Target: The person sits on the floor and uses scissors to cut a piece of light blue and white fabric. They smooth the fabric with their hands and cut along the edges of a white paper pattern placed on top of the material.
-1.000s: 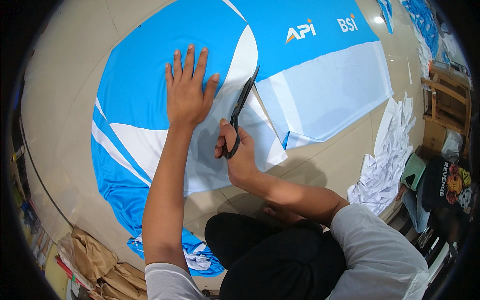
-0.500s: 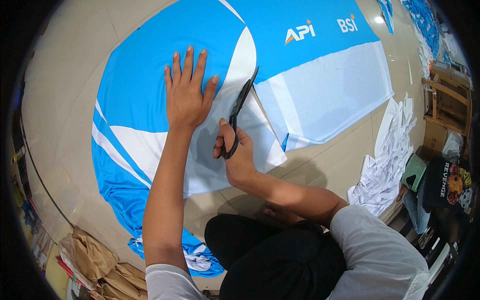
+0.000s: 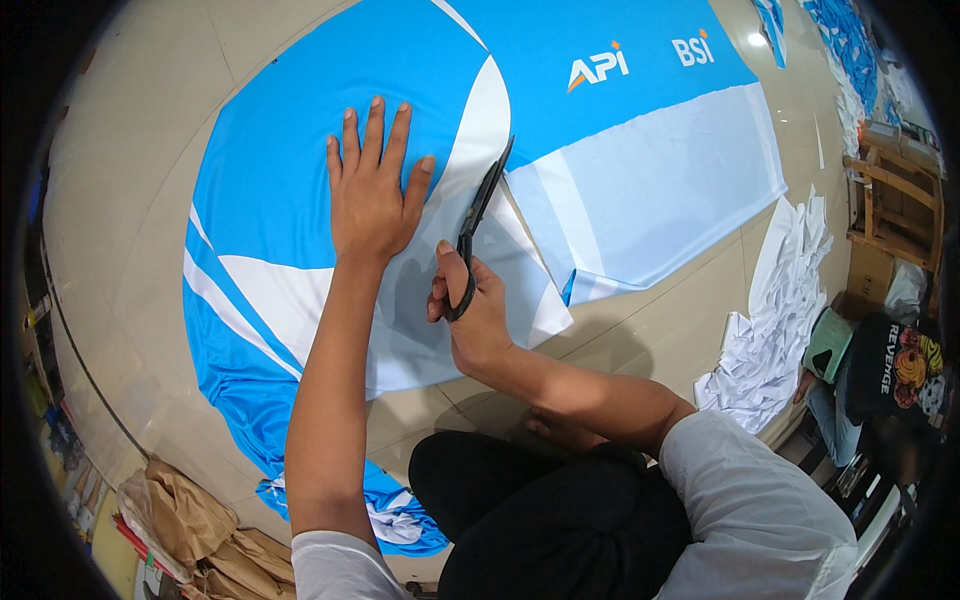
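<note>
A large piece of blue and white printed fabric (image 3: 270, 150) lies spread on the tiled floor. My left hand (image 3: 375, 205) rests flat on it, fingers stretched out. In my right hand (image 3: 472, 310) I grip black-handled scissors (image 3: 470, 235), their blades pointing away from me at the top of a slit in the cloth. Whether the blades are parted is hard to make out. Right of the slit, a flap of the fabric (image 3: 655, 185) is folded back and shows its pale underside. Toward the lower left the cloth bunches into loose folds.
White fabric scraps (image 3: 765, 330) lie in a heap on the right. Beyond them stand a wooden frame (image 3: 895, 205) and a person in a dark printed top (image 3: 895, 370). Crumpled brown paper (image 3: 180, 510) sits at the lower left. More blue cloth (image 3: 840, 40) is piled at the far right.
Almost nothing differs. The scissors' tips have shifted very slightly, and both hands keep their places on the fabric.
</note>
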{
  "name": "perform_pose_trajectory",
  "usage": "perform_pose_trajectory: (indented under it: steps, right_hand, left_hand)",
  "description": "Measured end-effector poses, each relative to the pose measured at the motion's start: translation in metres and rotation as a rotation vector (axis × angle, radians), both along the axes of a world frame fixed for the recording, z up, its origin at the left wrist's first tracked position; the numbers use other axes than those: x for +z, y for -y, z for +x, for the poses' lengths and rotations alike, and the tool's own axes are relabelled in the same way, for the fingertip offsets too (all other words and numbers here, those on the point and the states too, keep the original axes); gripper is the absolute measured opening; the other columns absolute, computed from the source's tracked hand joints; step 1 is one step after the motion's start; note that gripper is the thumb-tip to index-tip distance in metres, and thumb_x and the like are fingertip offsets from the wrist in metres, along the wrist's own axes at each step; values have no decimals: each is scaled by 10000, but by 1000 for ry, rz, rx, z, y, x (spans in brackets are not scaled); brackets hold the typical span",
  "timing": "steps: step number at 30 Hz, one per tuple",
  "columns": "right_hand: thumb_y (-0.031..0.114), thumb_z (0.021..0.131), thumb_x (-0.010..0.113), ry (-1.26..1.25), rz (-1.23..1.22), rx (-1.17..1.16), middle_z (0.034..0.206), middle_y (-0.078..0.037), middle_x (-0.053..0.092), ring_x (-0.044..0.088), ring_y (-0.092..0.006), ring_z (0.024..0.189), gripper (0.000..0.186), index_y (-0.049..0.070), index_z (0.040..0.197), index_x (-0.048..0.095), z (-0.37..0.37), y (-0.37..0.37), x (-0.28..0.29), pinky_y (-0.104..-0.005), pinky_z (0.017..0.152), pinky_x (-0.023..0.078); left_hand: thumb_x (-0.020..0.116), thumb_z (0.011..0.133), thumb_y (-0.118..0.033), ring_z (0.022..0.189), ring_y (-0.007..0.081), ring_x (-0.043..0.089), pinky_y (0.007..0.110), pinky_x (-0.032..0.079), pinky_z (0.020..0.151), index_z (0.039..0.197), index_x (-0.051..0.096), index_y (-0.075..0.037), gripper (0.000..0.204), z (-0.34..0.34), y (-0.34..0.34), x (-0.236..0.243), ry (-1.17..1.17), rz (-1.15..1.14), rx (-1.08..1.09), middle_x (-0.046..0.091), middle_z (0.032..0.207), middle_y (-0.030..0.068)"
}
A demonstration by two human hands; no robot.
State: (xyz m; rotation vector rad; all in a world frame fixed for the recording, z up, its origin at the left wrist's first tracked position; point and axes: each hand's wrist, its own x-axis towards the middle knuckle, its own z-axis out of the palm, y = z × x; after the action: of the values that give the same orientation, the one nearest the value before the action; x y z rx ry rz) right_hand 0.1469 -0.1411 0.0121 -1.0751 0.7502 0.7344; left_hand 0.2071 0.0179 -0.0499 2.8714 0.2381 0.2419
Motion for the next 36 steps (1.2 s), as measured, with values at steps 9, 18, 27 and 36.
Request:
perform_pose_trajectory:
  steps: [9, 18, 27, 36]
  right_hand:
    - [414, 1037, 769, -20, -7, 11, 738, -1, 545, 535, -130, 594, 385, 88, 934, 593, 0, 2, -2, -298, 559, 444]
    - [420, 1030, 783, -2, -87, 66, 718, -23, 574, 545, -139, 556, 418, 75, 877, 604, 0, 15, -5, -303, 521, 443]
    - [370, 983, 805, 7, -72, 148, 715, -6, 562, 545, -140, 560, 351, 98, 891, 605, 20, 50, 2, -303, 557, 449]
    - [358, 985, 792, 11, -52, 223, 714, 4, 559, 538, -133, 560, 334, 121, 877, 583, 43, 59, 4, -299, 574, 443]
  left_hand:
    - [387, 1147, -621, 1661, 434, 249, 639, 136, 1349, 1704, 442, -240, 677, 0, 0, 0, -11, -22, 2, 359, 1786, 121]
    - [386, 1146, -623, 1665, 427, 242, 634, 130, 1352, 1707, 435, -239, 681, 0, 0, -1, -14, -9, 3, 352, 1790, 118]
    - [446, 1148, -564, 1672, 416, 225, 626, 132, 1354, 1713, 424, -239, 652, -1, 0, 2, -19, -19, 1, 338, 1796, 115]
    - [469, 1141, -577, 1647, 441, 279, 645, 178, 1336, 1691, 468, -221, 655, -1, 1, 1, 25, -17, 0, 389, 1770, 132]
